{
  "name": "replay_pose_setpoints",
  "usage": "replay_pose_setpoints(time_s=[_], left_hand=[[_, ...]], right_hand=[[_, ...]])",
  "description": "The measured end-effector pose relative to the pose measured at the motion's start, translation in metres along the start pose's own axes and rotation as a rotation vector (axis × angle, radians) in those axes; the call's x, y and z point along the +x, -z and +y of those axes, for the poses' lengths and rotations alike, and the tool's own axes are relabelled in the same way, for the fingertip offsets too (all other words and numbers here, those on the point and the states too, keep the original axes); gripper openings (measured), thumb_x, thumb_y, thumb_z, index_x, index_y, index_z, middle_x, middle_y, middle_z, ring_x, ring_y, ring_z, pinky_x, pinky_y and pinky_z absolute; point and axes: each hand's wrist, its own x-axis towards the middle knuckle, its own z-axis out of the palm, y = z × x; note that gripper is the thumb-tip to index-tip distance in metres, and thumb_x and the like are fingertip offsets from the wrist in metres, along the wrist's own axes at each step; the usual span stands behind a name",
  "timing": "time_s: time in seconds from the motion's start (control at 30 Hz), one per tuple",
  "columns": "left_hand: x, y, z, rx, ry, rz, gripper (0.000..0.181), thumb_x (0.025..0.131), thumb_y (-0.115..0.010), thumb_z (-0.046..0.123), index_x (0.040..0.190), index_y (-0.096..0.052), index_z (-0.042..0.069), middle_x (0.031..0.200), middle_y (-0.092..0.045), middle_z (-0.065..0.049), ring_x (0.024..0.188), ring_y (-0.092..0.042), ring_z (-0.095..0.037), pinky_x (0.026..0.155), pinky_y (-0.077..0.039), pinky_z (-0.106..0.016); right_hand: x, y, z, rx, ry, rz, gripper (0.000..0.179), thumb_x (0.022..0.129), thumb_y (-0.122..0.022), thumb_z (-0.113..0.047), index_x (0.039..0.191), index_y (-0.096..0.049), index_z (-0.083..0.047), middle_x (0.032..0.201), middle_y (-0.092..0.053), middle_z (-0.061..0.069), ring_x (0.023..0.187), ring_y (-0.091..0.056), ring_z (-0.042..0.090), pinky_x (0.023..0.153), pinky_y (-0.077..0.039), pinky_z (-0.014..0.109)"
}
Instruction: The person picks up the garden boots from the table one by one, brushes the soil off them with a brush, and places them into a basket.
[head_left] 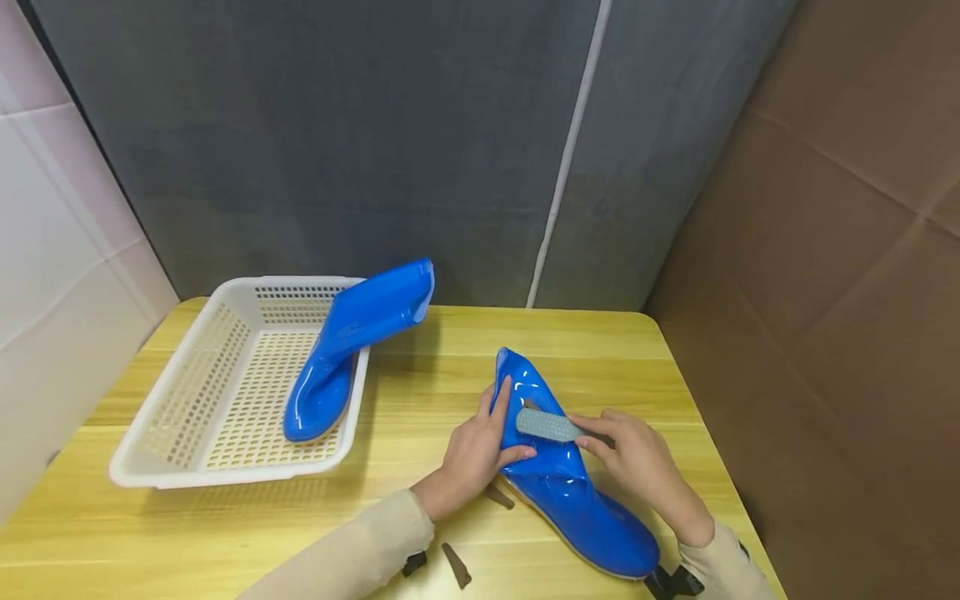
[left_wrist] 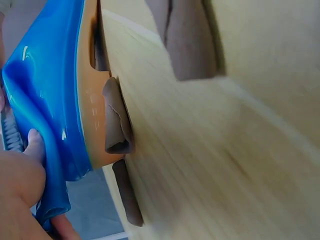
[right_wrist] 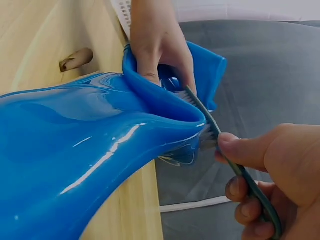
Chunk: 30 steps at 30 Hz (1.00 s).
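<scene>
A shiny blue rain boot (head_left: 607, 529) lies on the table, its shaft bent and creased and its toe toward the near right. My left hand (head_left: 474, 450) grips the shaft, thumb on one side and fingers spread along the other. In my right hand (head_left: 637, 454) is a grey-green scrub brush (head_left: 547, 425), held by its handle. The bristles (right_wrist: 207, 136) meet the folded shaft in the right wrist view. Beside the tan sole (left_wrist: 95, 117) lie curled brown pieces (left_wrist: 117, 120), and another brown strip (head_left: 456, 565) is nearer the front.
A white perforated basket (head_left: 172, 479) stands at the left of the wooden table (head_left: 420, 383). Inside it leans a second blue rain boot (head_left: 367, 312), its shaft sticking out over the right rim. A dark grey partition (head_left: 337, 150) rises behind, a brown one (head_left: 825, 292) at right.
</scene>
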Motion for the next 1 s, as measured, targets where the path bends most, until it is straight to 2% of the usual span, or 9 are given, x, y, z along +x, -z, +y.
replay_pose_setpoints(time_s=[0.1,0.23,0.4,0.47,0.6,0.73,0.8,0.9,1.0], left_hand=[[-0.001,-0.001,-0.004,-0.054,0.021,-0.017,0.109,0.080,-0.065,0.066,0.161,-0.009,0.019,0.159,-0.031,-0.018,0.093,-0.071,-0.030,0.073,-0.062,-0.039],[-0.002,-0.002,-0.008,-0.130,0.040,-0.035,0.109,0.079,-0.067,0.066,0.161,-0.008,0.024,0.160,-0.028,-0.017,0.106,-0.069,-0.034,0.080,-0.062,-0.043],[-0.002,0.001,-0.010,-0.187,0.043,-0.040,0.110,0.078,-0.068,0.067,0.161,-0.009,0.026,0.161,-0.028,-0.016,0.117,-0.064,-0.037,0.086,-0.060,-0.049],[-0.001,0.003,-0.013,-0.209,0.045,-0.056,0.110,0.078,-0.068,0.068,0.161,-0.009,0.027,0.161,-0.028,-0.016,0.121,-0.062,-0.039,0.088,-0.059,-0.051],[0.002,0.010,-0.022,-0.288,0.014,-0.151,0.106,0.082,-0.065,0.068,0.161,-0.005,0.029,0.163,-0.022,-0.016,0.131,-0.054,-0.043,0.093,-0.056,-0.054],[0.005,0.021,-0.036,-0.427,-0.047,-0.279,0.099,0.088,-0.069,0.049,0.160,-0.003,0.030,0.165,-0.015,-0.014,0.138,-0.045,-0.043,0.100,-0.052,-0.055],[0.006,0.026,-0.040,-0.479,-0.070,-0.316,0.099,0.089,-0.072,0.039,0.160,-0.004,0.030,0.165,-0.014,-0.013,0.141,-0.042,-0.042,0.104,-0.049,-0.055],[0.006,0.028,-0.040,-0.480,-0.078,-0.318,0.102,0.087,-0.075,0.037,0.160,-0.005,0.029,0.166,-0.014,-0.014,0.143,-0.039,-0.042,0.106,-0.046,-0.055],[0.004,0.024,-0.036,-0.439,-0.061,-0.262,0.104,0.086,-0.076,0.037,0.161,-0.004,0.028,0.166,-0.014,-0.014,0.144,-0.039,-0.043,0.105,-0.047,-0.056]], right_hand=[[0.001,0.000,0.000,0.003,-0.001,0.004,0.037,0.091,-0.070,-0.030,0.128,-0.068,-0.028,0.072,-0.053,-0.009,0.064,-0.044,0.007,0.056,-0.036,0.020],[0.004,0.004,0.001,-0.003,0.009,0.046,0.037,0.093,-0.069,-0.028,0.129,-0.067,-0.024,0.088,-0.068,-0.005,0.075,-0.056,0.008,0.063,-0.042,0.022],[0.010,0.010,0.002,-0.020,0.013,0.123,0.037,0.092,-0.069,-0.027,0.129,-0.067,-0.022,0.092,-0.070,0.001,0.072,-0.055,0.011,0.057,-0.041,0.022],[0.012,0.010,0.002,-0.035,0.021,0.130,0.037,0.092,-0.070,-0.027,0.128,-0.068,-0.021,0.090,-0.069,0.002,0.068,-0.051,0.011,0.055,-0.038,0.021],[0.013,0.005,0.003,-0.052,0.027,0.134,0.038,0.091,-0.071,-0.026,0.128,-0.068,-0.019,0.095,-0.072,0.003,0.072,-0.054,0.010,0.058,-0.039,0.019],[0.013,0.002,0.005,-0.025,0.015,0.132,0.037,0.092,-0.070,-0.025,0.129,-0.068,-0.019,0.099,-0.073,0.003,0.075,-0.057,0.011,0.060,-0.041,0.020],[0.013,0.002,0.006,-0.017,0.013,0.134,0.037,0.092,-0.070,-0.025,0.129,-0.068,-0.019,0.100,-0.074,0.003,0.076,-0.058,0.011,0.060,-0.041,0.019],[0.014,0.002,0.006,-0.012,0.019,0.135,0.037,0.092,-0.069,-0.025,0.129,-0.067,-0.018,0.097,-0.073,0.003,0.073,-0.055,0.010,0.058,-0.040,0.019],[0.017,0.004,0.004,-0.012,0.020,0.135,0.037,0.093,-0.069,-0.026,0.129,-0.067,-0.018,0.095,-0.071,0.003,0.069,-0.050,0.009,0.055,-0.038,0.020]])
